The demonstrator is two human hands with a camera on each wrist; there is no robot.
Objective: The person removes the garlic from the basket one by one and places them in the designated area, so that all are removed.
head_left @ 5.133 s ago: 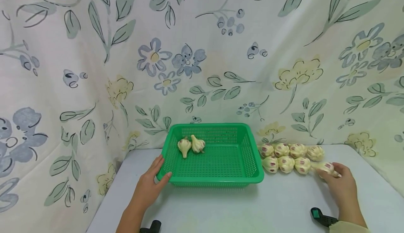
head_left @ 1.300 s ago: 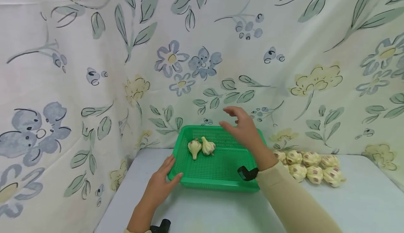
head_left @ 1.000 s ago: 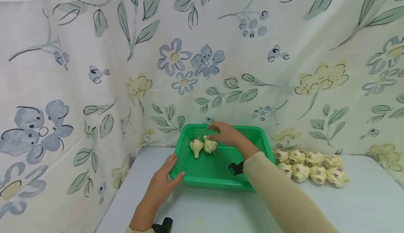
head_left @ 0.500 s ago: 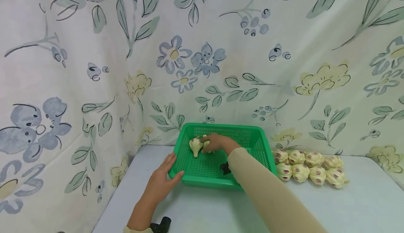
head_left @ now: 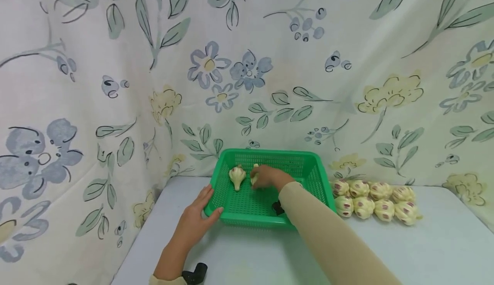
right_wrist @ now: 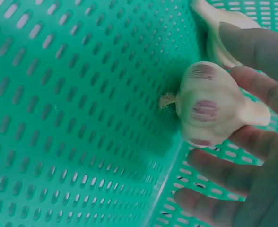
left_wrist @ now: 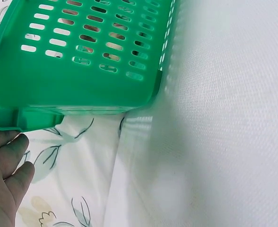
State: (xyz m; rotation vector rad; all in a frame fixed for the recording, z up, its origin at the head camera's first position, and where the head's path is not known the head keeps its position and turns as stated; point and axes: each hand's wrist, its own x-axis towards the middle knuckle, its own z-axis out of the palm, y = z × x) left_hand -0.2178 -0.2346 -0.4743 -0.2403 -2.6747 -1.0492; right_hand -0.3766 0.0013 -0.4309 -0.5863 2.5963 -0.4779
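My left hand (head_left: 194,220) rests against the near left corner of the green plastic basket (head_left: 251,220). Its fingers lie along the outside and its thumb is at the front rim; the left wrist view shows fingertips (left_wrist: 21,144) right at the rim's underside. Inside the basket, my right hand (head_left: 268,178) pinches a garlic bulb (right_wrist: 214,28) between thumb and index finger, its stem towards the back wall, and partly hides it in the head view. A second garlic bulb (head_left: 237,175), purple-streaked, lies to the left with its stem towards me, close to my other spread fingers.
Two rows of garlic bulbs (head_left: 363,207) stand on the white table (head_left: 247,259), right beside the basket's right wall. A floral curtain (head_left: 285,62) hangs behind and along the left. Black cameras are strapped to both wrists.
My right hand has left the bulb rows, where one more bulb now lies at the front right end, reached into the basket and pinched a bulb, shifting it slightly right. My left hand stays at the corner.
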